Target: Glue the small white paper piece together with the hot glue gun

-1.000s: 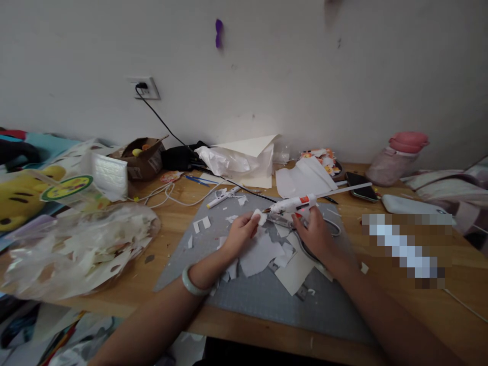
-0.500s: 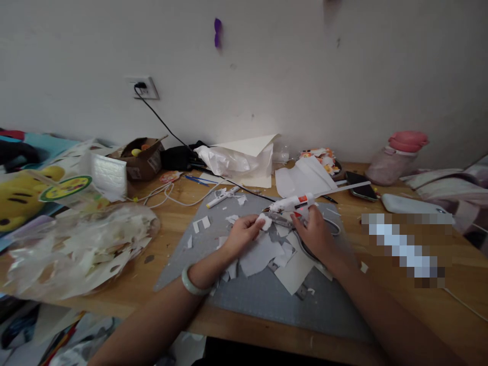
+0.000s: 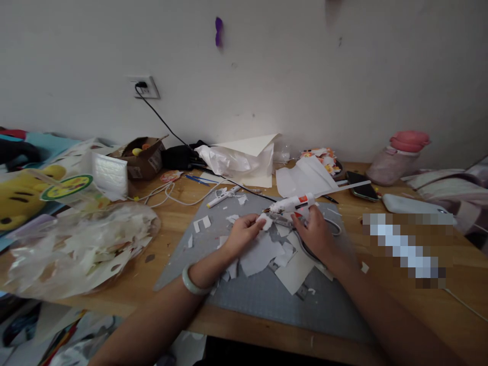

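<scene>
On the grey cutting mat (image 3: 213, 244), mid-desk:
- Left hand (image 3: 241, 235): fingers pinched closed on a small white paper piece (image 3: 263, 221), held just above the mat, touching the glue gun's nozzle end.
- Right hand (image 3: 314, 231): wrapped closed around the grip of a white glue gun (image 3: 293, 204), barrel level, nozzle pointing left at the paper piece.
- Paper offcuts (image 3: 263, 254): loose on the mat beneath both hands.
- Bag of paper scraps (image 3: 76, 249): well apart, left.
- Pink bottle (image 3: 396, 158): far right, near the wall.
</scene>
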`<state>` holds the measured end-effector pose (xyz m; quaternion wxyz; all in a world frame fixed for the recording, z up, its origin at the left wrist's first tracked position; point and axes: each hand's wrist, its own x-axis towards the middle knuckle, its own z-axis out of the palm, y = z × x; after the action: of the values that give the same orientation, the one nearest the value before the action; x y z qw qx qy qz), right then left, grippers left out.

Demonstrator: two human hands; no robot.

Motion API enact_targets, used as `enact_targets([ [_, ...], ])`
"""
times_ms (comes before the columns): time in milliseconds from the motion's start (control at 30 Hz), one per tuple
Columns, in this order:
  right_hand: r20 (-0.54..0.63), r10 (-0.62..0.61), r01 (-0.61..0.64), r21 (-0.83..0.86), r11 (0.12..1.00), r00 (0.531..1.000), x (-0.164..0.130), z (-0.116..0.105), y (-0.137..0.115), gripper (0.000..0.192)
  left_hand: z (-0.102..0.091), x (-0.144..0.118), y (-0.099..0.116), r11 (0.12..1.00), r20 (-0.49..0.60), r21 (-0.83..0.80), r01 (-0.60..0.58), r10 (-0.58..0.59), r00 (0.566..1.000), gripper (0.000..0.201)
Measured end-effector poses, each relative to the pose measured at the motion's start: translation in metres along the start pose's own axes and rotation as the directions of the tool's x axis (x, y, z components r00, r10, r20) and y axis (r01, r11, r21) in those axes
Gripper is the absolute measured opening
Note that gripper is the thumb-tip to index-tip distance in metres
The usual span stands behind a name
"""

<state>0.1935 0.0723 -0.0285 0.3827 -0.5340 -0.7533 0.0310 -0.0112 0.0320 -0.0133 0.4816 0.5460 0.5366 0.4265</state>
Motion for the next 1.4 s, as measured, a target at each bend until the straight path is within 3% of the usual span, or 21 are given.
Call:
enact_targets([
  [800, 0.002, -0.001, 0.001, 0.016, 1.0, 1.0, -0.0006, 0.0024, 0.0025, 0.032, 0.0006, -0.0001, 0.0011, 0.997, -0.007, -0.074, 0.032, -0.032, 0.999, 0.041],
  [1400, -0.014, 0.002, -0.002, -0.014, 1.0, 1.0, -0.0006, 0.0025, 0.002, 0.034, 0.0028, 0.0028, -0.0029, 0.94, 0.035, -0.316, 0.131, -0.126, 0.991, 0.043],
])
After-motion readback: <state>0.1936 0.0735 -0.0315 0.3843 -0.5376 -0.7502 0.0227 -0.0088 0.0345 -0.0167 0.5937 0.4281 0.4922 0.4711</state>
